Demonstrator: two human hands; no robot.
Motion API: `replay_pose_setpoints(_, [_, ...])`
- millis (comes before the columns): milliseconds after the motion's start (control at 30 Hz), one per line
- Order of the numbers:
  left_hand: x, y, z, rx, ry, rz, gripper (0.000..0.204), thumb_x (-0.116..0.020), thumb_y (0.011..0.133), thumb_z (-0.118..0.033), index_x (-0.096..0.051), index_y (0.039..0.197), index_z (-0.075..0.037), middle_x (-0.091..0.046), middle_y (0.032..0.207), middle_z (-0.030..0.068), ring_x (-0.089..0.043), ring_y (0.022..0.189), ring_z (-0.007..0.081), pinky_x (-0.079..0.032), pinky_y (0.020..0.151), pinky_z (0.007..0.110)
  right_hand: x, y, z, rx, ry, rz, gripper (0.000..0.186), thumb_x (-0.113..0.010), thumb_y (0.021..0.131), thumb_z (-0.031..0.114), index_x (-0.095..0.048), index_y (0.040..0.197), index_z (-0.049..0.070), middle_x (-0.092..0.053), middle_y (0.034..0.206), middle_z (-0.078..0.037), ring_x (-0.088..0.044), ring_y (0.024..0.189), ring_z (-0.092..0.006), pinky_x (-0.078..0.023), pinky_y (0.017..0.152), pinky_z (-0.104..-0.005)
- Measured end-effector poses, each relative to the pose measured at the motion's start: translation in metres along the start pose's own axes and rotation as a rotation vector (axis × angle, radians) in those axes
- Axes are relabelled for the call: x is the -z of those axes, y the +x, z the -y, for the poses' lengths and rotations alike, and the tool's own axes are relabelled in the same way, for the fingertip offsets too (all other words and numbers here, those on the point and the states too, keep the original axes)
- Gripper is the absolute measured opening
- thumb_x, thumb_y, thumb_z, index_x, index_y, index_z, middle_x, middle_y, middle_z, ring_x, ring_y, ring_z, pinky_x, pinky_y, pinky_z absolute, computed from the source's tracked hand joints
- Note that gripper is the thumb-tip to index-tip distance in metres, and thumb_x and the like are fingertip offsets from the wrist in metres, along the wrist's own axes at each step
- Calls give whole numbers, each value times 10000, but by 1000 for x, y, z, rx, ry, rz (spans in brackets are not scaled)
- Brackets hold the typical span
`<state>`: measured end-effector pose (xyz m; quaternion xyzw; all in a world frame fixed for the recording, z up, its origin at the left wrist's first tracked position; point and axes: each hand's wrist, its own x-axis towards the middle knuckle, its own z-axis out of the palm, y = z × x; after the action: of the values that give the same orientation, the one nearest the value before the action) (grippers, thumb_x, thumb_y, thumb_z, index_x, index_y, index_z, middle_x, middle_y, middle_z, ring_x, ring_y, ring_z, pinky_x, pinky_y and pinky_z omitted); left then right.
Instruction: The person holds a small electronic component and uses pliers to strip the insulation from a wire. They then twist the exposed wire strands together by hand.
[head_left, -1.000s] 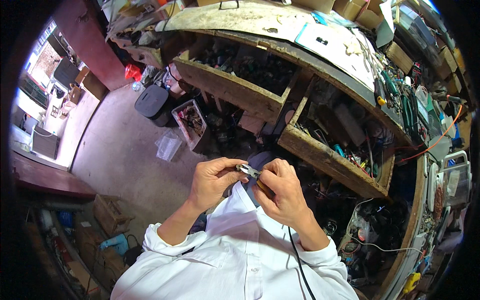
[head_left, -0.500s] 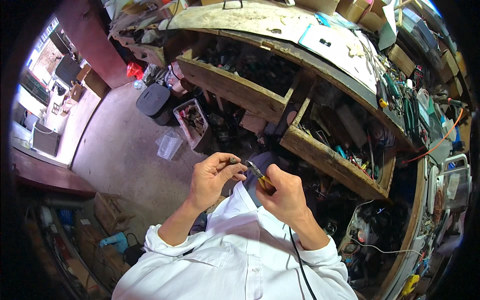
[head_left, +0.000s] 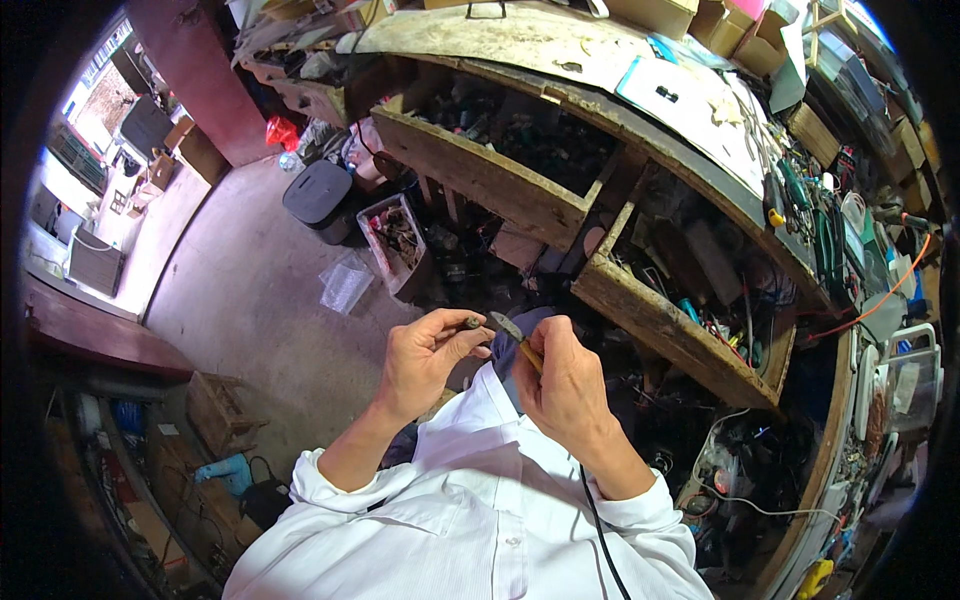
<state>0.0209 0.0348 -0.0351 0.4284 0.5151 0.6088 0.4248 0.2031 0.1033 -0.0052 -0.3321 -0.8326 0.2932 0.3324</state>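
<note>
My left hand [head_left: 424, 362] pinches a small dark piece [head_left: 473, 323] between thumb and fingers; it is too small to name. Closed around the yellow handles of a pair of pliers [head_left: 508, 327] is my right hand [head_left: 562, 378]. The metal jaws of the pliers point up and left, close beside the small piece. Whether the jaws touch it I cannot tell. Both hands are held in front of my white shirt, above my lap.
Two wooden drawers [head_left: 480, 178] [head_left: 675, 330] stand pulled out of the workbench [head_left: 450, 36], full of tools and parts. Several pliers [head_left: 795, 190] lie at the bench's right. A black bin [head_left: 318, 196] and a scrap-filled box [head_left: 408, 285] stand on the floor.
The pliers have turned in my right hand, so their jaws now show broader and the handles show less. My left hand stays nearly still with the small piece. The view has shifted slightly.
</note>
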Motion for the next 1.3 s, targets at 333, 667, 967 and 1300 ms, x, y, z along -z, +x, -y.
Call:
replay_pose_setpoints(333, [2,-1,-1,-77,177,2,212,-667,958,-82,-685,1133,37,-759,954,96,-729,858,137,-586,764,255,10,9,-2,38,126,92,146,-686,725,91,-554,715,30,-512,787,-138,-516,761,-301,-413,654,-399])
replay_pose_setpoints(667, [6,-4,-14,-339,650,-25,249,-736,859,-26,-686,1098,24,-745,917,154,-744,788,211,-573,669,294,2,5,0,67,42,168,127,-661,734,88,-549,740,27,-513,849,-132,-476,806,-301,-371,717,-398])
replay_pose_setpoints(967, [8,-6,-21,-527,814,52,282,-786,806,-35,-666,1054,26,-731,871,140,-721,691,249,-566,589,312,-10,-4,-7,111,5,99,174,-680,727,-7,-509,719,22,-497,668,-128,-551,591,-323,-433,517,-415])
replay_pose_setpoints(1300, [4,-7,-23,-488,864,42,200,-725,899,-144,-644,985,17,-684,801,142,-679,644,257,-514,553,354,-20,-12,-12,-259,496,189,223,-655,847,-38,-502,687,-16,-438,557,-36,-361,534,-69,-302,464,-292])
